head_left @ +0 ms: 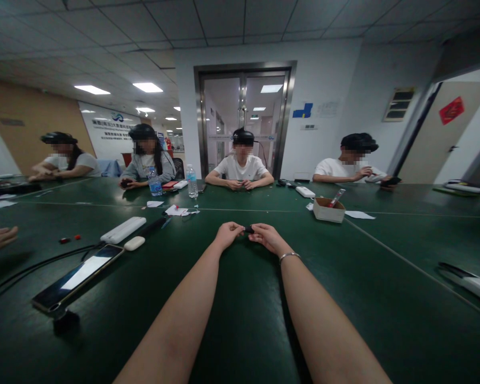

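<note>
Both my arms reach forward over the dark green table (240, 298). Between my hands is a small black object (248, 230), too small to name. My right hand (267, 238) is closed with its fingertips pinching this object. On its other side my left hand (229, 234) is closed too, thumb and fingers pressed together at the object's left end; a small pale bit seems to show there. A silver bracelet (289, 256) circles my right wrist.
To the left lie a phone (80, 277) on a stand, a white power bank (123, 230), a white earbud case (135, 244) and black cables. A cardboard box (328, 211) stands ahead right, near two water bottles (192, 182) further left. Several people sit opposite; another person's hand (0, 240) enters at left.
</note>
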`<state>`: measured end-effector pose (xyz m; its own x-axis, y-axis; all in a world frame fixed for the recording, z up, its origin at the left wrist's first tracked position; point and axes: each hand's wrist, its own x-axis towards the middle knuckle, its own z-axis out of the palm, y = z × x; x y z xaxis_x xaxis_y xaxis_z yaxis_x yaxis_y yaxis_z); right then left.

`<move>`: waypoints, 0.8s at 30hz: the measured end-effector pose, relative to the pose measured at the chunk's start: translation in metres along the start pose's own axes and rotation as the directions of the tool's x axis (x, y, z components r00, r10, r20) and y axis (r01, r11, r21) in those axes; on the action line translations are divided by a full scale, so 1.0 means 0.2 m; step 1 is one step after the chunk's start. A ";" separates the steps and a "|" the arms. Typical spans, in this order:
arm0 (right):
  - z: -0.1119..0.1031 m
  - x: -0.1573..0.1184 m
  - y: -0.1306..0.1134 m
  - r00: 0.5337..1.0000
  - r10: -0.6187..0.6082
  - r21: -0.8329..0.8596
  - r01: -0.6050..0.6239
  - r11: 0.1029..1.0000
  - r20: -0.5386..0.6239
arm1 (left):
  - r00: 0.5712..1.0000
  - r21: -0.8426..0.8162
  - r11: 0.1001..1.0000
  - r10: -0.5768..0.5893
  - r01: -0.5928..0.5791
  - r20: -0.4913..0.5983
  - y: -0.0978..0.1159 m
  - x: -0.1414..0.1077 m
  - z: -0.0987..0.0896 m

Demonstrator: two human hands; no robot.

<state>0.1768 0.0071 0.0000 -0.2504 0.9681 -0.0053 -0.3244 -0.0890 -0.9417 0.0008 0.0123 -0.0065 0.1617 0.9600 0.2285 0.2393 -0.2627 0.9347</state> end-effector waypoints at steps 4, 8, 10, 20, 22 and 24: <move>0.00 0.00 0.00 1.000 -0.005 -0.007 0.005 1.000 0.003 | 1.000 0.067 0.998 -0.014 0.014 0.002 0.01 0.00 0.00; 0.00 0.00 0.01 1.000 -0.011 -0.007 0.011 1.000 -0.008 | 1.000 0.122 0.992 -0.022 0.024 -0.014 0.01 0.00 0.00; 0.00 0.00 0.01 1.000 -0.014 -0.005 0.014 1.000 -0.014 | 0.999 0.141 0.990 -0.023 0.026 -0.023 -0.01 0.00 0.00; 0.01 -0.01 0.00 1.000 -0.013 0.012 0.013 1.000 0.008 | 0.999 0.174 0.984 -0.032 0.036 -0.027 -0.05 0.04 0.00; 0.00 -0.01 0.00 1.000 -0.011 0.006 0.011 1.000 0.009 | 0.998 0.169 0.984 -0.056 0.060 -0.030 -0.05 0.04 0.00; 0.00 -0.01 0.00 1.000 -0.013 0.007 0.013 1.000 0.013 | 0.997 0.167 0.983 -0.066 0.070 -0.030 -0.05 0.03 0.00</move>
<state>0.1766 0.0052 -0.0001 -0.2577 0.9662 0.0110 -0.3341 -0.0784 -0.9393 -0.0003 0.0211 -0.0136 0.1169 0.9777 0.1742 0.4065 -0.2071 0.8899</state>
